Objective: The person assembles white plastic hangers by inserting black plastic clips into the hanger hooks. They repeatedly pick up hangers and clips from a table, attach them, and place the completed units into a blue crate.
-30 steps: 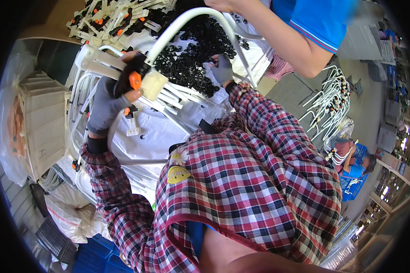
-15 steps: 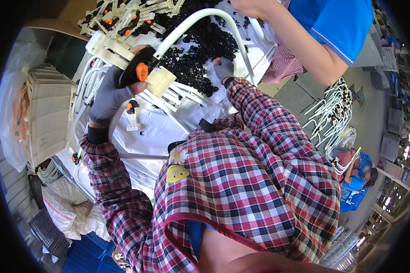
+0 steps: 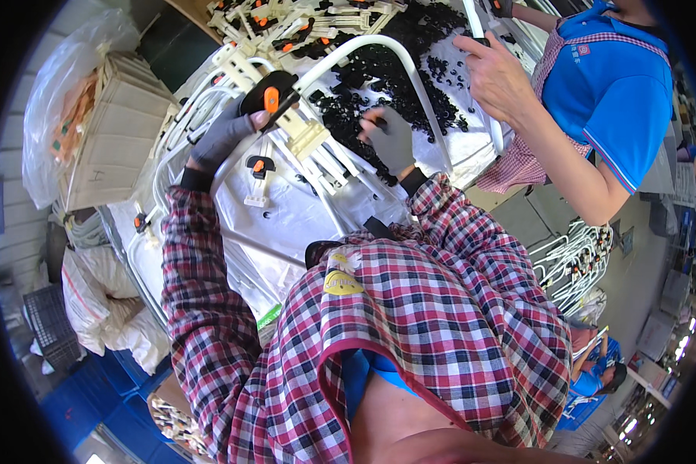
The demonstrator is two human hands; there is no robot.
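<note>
My left hand [image 3: 226, 138], in a grey fingerless glove, is closed round a bent white tube [image 3: 370, 40] at its clamp end. This end carries a black disc [image 3: 257, 94] with an orange button [image 3: 271, 98] and a cream plastic block [image 3: 301, 133]. The tube arches over the table and comes down beyond my right hand. Inside that arch my right hand [image 3: 392, 141], gloved in grey, pinches a small black clip [image 3: 380, 121]. Just beyond it spreads a pile of loose black clips [image 3: 433, 97]. Below the cream block lies a separate white clamp piece [image 3: 258, 185] with a black and orange part.
White plastic clamps [image 3: 286, 23] are heaped at the far side. More white tubes [image 3: 170, 155] lie at the left, by a pale carton [image 3: 120, 131]. A co-worker in a blue shirt [image 3: 630, 100] stands at the right, a hand [image 3: 499, 77] over the table. A bundle of white tubes [image 3: 576, 263] stands beyond.
My right hand has drawn back from the clip pile toward the clamp end, and a black clip now shows in its fingers. The view has shifted, and more of the co-worker shows.
</note>
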